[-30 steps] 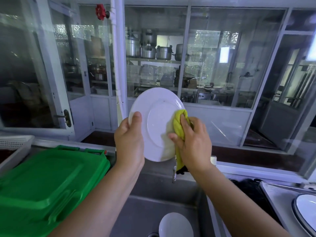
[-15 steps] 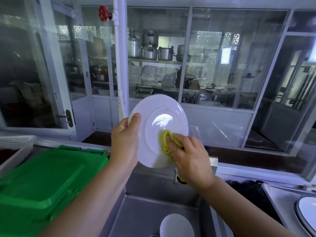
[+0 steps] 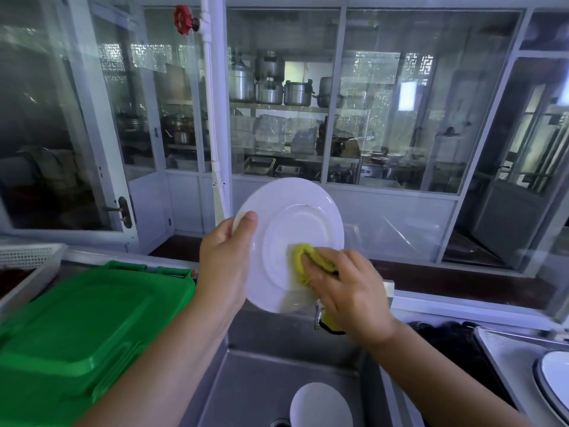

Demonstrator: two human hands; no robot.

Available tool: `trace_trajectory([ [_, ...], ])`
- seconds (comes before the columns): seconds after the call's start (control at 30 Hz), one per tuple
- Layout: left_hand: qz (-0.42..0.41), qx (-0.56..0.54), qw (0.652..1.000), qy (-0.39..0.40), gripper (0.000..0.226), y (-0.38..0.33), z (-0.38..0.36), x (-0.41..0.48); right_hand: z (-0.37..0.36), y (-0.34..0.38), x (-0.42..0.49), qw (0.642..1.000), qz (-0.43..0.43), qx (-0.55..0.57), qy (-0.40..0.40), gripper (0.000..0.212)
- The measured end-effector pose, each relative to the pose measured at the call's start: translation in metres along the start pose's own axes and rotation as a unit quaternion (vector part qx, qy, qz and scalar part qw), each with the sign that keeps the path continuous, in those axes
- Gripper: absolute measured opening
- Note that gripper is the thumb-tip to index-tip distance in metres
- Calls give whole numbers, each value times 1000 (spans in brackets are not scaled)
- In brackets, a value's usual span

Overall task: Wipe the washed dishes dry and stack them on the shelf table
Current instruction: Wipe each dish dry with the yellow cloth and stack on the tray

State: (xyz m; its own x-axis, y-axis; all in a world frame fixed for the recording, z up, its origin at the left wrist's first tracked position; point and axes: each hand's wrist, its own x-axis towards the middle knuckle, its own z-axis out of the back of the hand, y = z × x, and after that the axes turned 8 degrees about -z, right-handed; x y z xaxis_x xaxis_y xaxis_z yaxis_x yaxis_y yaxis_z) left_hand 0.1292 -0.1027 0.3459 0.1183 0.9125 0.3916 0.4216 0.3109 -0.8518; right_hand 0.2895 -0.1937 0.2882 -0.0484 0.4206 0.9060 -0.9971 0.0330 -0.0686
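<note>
White plate (image 3: 292, 217), held upright at the centre of the frame, above the steel sink (image 3: 246, 383). The left hand (image 3: 224, 260) grips its left rim, thumb on the near face, the other fingers hidden behind. The right hand (image 3: 348, 291) has its fingers clamped on a bunched yellow cloth (image 3: 300, 254), pressed to the plate's lower right. Another white dish (image 3: 320, 405), perhaps a bowl, lies in the sink at the bottom.

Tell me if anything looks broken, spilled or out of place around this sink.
Nothing stands out. The left hand grips the white plate, which looks whole, over the sink, while the right hand presses the yellow cloth against it. One more white dish lies in the sink.
</note>
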Motion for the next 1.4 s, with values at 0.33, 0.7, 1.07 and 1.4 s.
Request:
trace_trajectory([
  [0.33,-72,113,986,96,40,12,-9,-16,7,17,70,992,-52,61,-100,27],
  [0.7,-147,113,979,81,48,4,2,-22,-3,-1,58,898,-387,185,-92,43],
  [1.07,-190,122,971,79,48,-7,-6,-19,0,11,63,894,-344,254,-136,36],
  [1.4,-55,-82,994,35,30,-9,-6,-12,19,7,53,692,-533,471,-122,36],
])
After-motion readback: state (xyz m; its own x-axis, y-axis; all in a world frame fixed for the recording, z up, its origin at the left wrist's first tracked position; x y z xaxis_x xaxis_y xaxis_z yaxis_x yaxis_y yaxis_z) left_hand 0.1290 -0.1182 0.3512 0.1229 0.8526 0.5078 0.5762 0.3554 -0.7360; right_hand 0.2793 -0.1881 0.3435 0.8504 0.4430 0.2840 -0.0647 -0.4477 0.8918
